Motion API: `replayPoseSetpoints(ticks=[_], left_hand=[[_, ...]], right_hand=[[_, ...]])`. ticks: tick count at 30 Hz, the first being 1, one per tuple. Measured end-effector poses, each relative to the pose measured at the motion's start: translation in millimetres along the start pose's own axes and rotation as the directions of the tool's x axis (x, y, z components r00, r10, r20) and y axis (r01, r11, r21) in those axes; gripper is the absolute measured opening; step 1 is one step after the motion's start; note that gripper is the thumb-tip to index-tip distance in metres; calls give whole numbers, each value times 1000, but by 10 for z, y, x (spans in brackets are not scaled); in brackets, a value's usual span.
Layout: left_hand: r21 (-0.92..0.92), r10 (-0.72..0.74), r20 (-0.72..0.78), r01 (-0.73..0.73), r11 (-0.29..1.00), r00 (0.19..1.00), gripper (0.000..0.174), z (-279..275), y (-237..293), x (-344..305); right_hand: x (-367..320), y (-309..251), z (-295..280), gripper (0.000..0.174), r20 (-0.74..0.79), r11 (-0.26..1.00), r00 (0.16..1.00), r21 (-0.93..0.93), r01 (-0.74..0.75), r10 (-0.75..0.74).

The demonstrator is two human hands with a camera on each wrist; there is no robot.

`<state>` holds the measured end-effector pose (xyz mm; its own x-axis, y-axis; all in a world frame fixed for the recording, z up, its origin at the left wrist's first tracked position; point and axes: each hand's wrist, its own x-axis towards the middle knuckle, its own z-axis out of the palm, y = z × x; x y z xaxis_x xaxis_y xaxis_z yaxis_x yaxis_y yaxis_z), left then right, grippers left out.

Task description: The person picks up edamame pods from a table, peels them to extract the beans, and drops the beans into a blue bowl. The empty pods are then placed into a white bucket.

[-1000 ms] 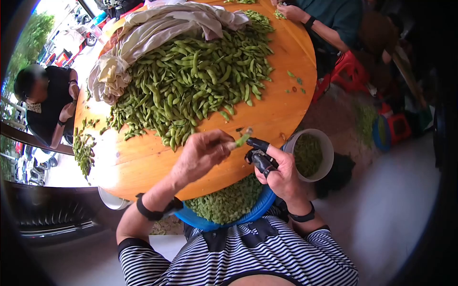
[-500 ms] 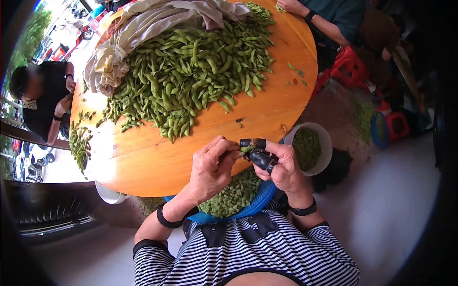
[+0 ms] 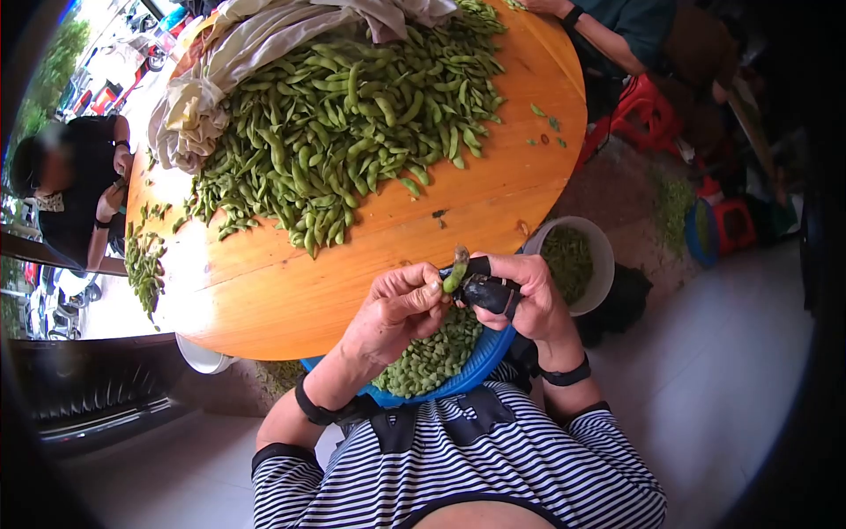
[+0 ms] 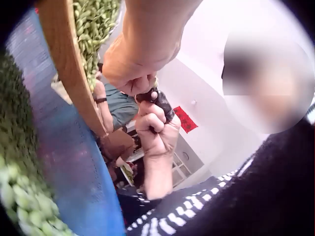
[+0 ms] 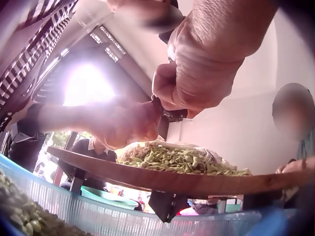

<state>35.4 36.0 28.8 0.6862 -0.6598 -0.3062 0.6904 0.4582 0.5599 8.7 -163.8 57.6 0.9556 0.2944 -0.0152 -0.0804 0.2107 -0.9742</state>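
Note:
In the head view a green soybean pod with a browned upper end stands between my hands. Its lower part is pinched by the thumb and fingers of my left hand. My right hand, wearing black covers on its thumb and forefinger, grips the pod's side from the right. Both hands are over the near table edge, above a blue basket of shelled green beans. In the left wrist view my right hand faces my left, and the fingers hide most of the pod.
Soybean pods are heaped on the round wooden table, partly under a pale cloth. A white bucket of green pieces stands at right. Another person sits at left; a further person's arm is far right.
My left hand brought the pod down to my right hand's black-covered fingers. The pod, mostly covered by fingers half a second ago, now shows upright between both hands.

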Motion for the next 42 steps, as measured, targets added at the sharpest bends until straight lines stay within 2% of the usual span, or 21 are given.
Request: replayPoseSetpoints(ticks=[1, 3, 7, 9, 10, 12, 13, 14, 16, 17, 19, 20, 23, 25, 26, 28, 29, 31, 38, 41, 42], left_hand=[[0, -1, 1, 1, 1000, 1000, 9, 12, -36, 11], [-189, 25, 67, -12, 982, 997, 8, 46, -103, 31], [-198, 53, 59, -41, 979, 997, 11, 96, -113, 50], [125, 72, -87, -60, 990, 994, 13, 130, -28, 25], [126, 72, -87, -61, 990, 994, 13, 138, -51, 39], [529, 368, -126, -251, 810, 921, 18, 139, -133, 73], [717, 343, -51, -205, 666, 938, 22, 51, -74, 36], [718, 346, -53, -205, 666, 937, 22, 45, -44, 27], [888, 341, 20, -174, 426, 940, 20, 60, 8, 12], [888, 344, 19, -175, 426, 939, 20, 47, 0, 15], [932, 501, 347, -352, -88, 793, 17, 14, -29, 43], [931, 503, 348, -353, -89, 791, 17, 15, -33, 54], [909, 523, 371, -415, -36, 767, 12, 33, -12, 42], [885, 273, 77, -192, 424, 959, 15, 79, 71, -26], [887, 274, 76, -191, 421, 959, 15, 66, 54, -30], [772, 197, 14, -136, 622, 980, 20, 24, -19, -24], [773, 197, 13, -135, 620, 980, 20, 24, -48, -4], [601, 200, -24, -146, 786, 980, 20, 36, -92, 32], [636, 26, -42, 7, 771, 999, 26, 57, -20, 104], [752, -29, -2, 20, 659, 1000, 29, 189, 104, 34], [876, -56, 89, -51, 480, 994, 28, 199, 148, -4]], right_hand=[[-5, 17, -19, 21, 5, 998, 1000, 53, -25, 25], [-5, 10, -28, 22, 14, 993, 999, 104, -54, 53], [-16, 41, 13, 20, -67, 996, 995, 65, -64, 69], [-44, 26, 51, 11, -137, 995, 987, -41, -89, 83], [-47, 20, 79, 11, -137, 995, 987, -40, -88, 82], [-51, 29, 139, 5, -187, 953, 979, -276, -125, 74], [-64, 55, 123, 8, -170, 938, 984, -332, -102, 46], [-71, 56, 123, 8, -167, 938, 985, -331, -100, 46], [-77, 43, 135, 12, -169, 938, 985, -332, -100, 45], [-73, 40, 159, 12, -165, 938, 985, -334, -99, 45], [-54, 46, 228, 14, -217, 850, 974, -524, -59, -66], [-49, 72, 243, 14, -216, 849, 974, -525, -57, -68], [-49, 136, 277, 16, -158, 724, 952, -685, 84, -261], [-61, 187, 346, 18, -154, 680, 936, -725, 110, -316], [-69, 216, 367, 20, -146, 630, 917, -765, 133, -371], [-85, 240, 358, 22, -123, 600, 918, -787, 141, -377], [-88, 236, 358, 23, -124, 582, 915, -802, 135, -383], [-97, 233, 358, 23, -126, 565, 912, -815, 129, -390], [-150, 246, 276, 26, -96, 555, 901, -814, 173, -423], [-228, 110, 137, 23, -165, 591, 907, -799, 107, -387], [-270, 35, 58, 21, -231, 618, 907, -785, 40, -352]])
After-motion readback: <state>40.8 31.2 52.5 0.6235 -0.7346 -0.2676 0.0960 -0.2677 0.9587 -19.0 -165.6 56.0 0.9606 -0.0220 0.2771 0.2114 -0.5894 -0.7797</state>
